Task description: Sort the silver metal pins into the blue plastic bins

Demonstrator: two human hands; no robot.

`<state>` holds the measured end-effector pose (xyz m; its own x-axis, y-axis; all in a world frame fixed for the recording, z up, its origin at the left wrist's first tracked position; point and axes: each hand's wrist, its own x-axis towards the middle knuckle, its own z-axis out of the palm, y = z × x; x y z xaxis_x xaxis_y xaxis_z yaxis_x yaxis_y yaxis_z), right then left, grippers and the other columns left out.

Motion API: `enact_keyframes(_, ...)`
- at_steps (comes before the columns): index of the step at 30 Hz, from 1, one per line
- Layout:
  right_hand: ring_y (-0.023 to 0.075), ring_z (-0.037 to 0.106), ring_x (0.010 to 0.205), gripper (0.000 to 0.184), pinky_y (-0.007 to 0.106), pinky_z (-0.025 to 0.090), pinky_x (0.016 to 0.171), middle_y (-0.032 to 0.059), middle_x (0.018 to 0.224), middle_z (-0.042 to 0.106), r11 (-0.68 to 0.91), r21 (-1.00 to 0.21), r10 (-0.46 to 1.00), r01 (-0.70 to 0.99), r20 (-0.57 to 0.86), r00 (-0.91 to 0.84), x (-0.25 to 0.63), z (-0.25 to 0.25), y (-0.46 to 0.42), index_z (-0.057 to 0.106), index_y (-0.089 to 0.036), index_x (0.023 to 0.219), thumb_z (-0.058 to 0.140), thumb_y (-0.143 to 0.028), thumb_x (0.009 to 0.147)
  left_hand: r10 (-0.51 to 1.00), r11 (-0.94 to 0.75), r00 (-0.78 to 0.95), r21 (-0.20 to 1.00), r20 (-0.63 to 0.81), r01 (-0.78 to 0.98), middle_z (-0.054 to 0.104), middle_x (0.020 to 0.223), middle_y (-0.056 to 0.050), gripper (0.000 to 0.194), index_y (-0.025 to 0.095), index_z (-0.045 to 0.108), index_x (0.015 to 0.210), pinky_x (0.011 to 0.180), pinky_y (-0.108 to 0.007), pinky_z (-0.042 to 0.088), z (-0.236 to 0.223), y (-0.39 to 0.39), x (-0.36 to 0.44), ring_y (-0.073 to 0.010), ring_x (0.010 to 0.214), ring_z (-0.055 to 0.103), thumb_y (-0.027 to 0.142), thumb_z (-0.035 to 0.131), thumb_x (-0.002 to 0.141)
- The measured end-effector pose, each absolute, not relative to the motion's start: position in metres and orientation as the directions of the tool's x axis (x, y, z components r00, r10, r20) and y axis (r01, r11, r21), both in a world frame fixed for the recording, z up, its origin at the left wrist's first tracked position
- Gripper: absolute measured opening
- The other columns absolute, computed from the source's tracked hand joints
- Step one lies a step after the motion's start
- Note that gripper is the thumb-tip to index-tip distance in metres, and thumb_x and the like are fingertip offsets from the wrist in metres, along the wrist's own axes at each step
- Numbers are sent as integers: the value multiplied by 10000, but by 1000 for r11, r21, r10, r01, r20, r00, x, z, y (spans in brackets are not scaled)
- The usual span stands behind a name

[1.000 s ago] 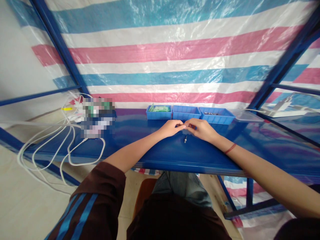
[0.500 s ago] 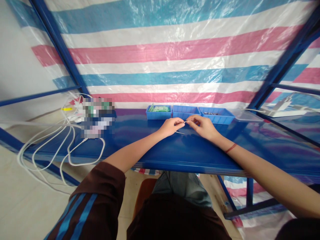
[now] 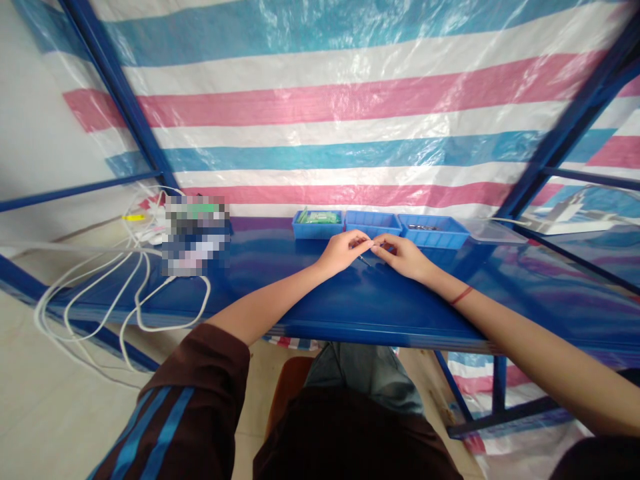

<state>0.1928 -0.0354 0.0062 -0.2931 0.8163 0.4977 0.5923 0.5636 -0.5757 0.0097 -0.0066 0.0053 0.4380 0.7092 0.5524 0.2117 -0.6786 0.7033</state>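
My left hand point(image 3: 345, 251) is closed in a pinch above the blue tabletop point(image 3: 330, 300). Fingertip to fingertip with it, my right hand point(image 3: 404, 257) is also pinched closed. Whatever lies between the fingertips is too small and covered to name. A thin, dark rod point(image 3: 365, 260) shows just below my left fingers, tilted down to the right; I cannot tell whether that hand grips it. Behind my hands stand three blue bins: the left bin point(image 3: 318, 232) has green pieces point(image 3: 319, 217) in it, the middle bin point(image 3: 373, 222) is partly hidden, and the right bin point(image 3: 437, 239) contains small metallic pieces point(image 3: 423, 227).
White cables point(image 3: 145, 293) loop over the left end of the table, beside a pixelated pile point(image 3: 195, 233). A clear plastic lid point(image 3: 495, 231) lies right of the bins. Blue frame posts point(image 3: 555, 127) and a striped sheet point(image 3: 320, 107) enclose the back.
My fingertips have closed together, covering the small pale bit seen between them before. The thin rod has swung from nearly level to a steeper tilt.
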Motion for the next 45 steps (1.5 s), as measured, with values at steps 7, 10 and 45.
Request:
enact_keyframes(7,193,608,734,358,327,485,641,78,867,683,596,-544,773,590,589,-237,195,9,-35,644,-195,850,556,-542,829,667,-716,488,664,563,213,696,896,-34,165,168,650,921,775,-258,481,8,-9,9,-143,827,637,298,570,858)
enact_keyframes(10,193,590,718,310,330,475,627,77,864,674,604,-478,738,637,636,-223,198,16,-36,631,-211,842,548,-510,844,666,-730,513,615,542,297,685,971,-50,204,179,639,1033,850,-290,478,6,-6,7,-157,901,629,258,548,868)
enact_keyframes(45,154,564,634,213,288,453,604,33,746,668,581,-530,773,617,123,-622,215,28,-45,688,-184,790,611,-380,754,649,-757,699,161,300,633,604,1272,-49,364,263,648,1180,1000,-407,403,-3,6,-3,-253,1153,549,349,393,934)
